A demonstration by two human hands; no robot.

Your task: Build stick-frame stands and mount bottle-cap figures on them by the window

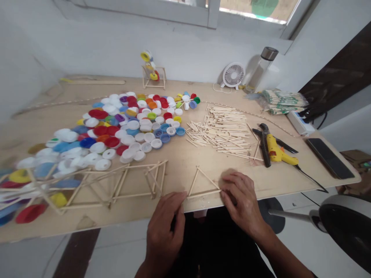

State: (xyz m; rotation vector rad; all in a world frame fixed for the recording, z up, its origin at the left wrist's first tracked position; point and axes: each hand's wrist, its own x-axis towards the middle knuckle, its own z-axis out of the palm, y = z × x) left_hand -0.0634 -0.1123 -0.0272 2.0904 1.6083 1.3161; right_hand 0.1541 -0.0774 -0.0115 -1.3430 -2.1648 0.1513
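A flat triangle of thin wooden sticks [204, 193] lies near the table's front edge, between my two hands. My left hand [166, 224] is beside its left corner, fingers stretched together and thumb apart; whether the fingertips touch the stick I cannot tell. At the right corner is my right hand [242, 200], its thumb by the stick's end and its fingers loosely curved and apart. Neither hand appears to grip anything. To the left of my left hand stands a longer frame of joined sticks [131, 197].
Many coloured bottle caps [133, 125] cover the table's left side. Loose sticks [226, 127] are piled beyond the triangle. At right are a yellow glue gun [278, 150], black-handled cutters [264, 144] and a phone [329, 158]. A small fan [233, 75] and bottle [261, 69] stand behind.
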